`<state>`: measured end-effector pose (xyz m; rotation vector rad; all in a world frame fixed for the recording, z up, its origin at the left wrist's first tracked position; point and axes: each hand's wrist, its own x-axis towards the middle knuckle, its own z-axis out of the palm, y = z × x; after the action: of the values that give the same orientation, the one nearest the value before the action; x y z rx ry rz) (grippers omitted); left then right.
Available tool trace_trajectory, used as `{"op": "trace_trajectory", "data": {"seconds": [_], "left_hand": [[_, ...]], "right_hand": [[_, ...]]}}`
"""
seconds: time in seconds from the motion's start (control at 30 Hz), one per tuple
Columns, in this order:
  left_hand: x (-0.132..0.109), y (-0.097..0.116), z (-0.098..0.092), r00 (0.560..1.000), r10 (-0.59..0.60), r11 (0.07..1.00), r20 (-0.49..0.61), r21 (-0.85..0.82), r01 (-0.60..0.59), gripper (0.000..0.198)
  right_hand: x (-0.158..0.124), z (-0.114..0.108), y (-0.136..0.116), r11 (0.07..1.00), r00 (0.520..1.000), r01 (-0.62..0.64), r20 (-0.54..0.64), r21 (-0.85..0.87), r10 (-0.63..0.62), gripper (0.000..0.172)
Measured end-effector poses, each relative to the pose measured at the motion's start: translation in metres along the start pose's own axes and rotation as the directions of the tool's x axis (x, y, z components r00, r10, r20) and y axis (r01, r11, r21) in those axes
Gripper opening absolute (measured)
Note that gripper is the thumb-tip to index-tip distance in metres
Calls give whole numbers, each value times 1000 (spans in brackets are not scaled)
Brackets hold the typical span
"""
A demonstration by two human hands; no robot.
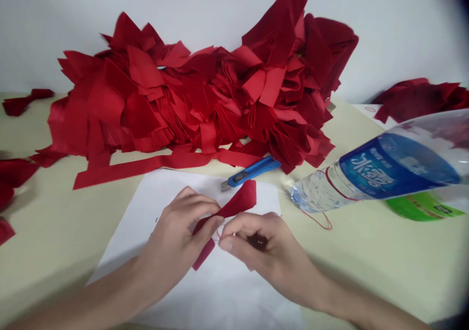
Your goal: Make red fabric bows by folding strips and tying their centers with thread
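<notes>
My left hand pinches a folded red fabric strip between thumb and fingers. One end of the strip points up to the right, and the other hangs below the thumb. Close beside it, my right hand is closed in a pinch on a thin red string, partly hidden by the fingertips. Both hands are above a white sheet of paper. Just beyond them lies a blue utility knife, its tip on the paper.
A large heap of red fabric strips fills the back of the table. At right, a water bottle tapers toward the hands, with a red loop around its neck. More red pieces lie behind it, others at the left edge.
</notes>
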<state>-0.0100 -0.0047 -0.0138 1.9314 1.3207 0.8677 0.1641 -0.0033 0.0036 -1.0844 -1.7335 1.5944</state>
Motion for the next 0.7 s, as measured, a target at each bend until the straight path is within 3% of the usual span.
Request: {"op": "trace_trajectory", "data": {"seconds": [0.27,0.7], "left_hand": [[-5,1,4,991,133,972,-4,197,-130,16],[-5,-1,1,974,181,936,138,280,-214,20]], "right_hand": [[6,1,11,989,985,-129,-119,-65,121,25],[7,-3,9,975,977,-194,-110,-111,182,27]]}}
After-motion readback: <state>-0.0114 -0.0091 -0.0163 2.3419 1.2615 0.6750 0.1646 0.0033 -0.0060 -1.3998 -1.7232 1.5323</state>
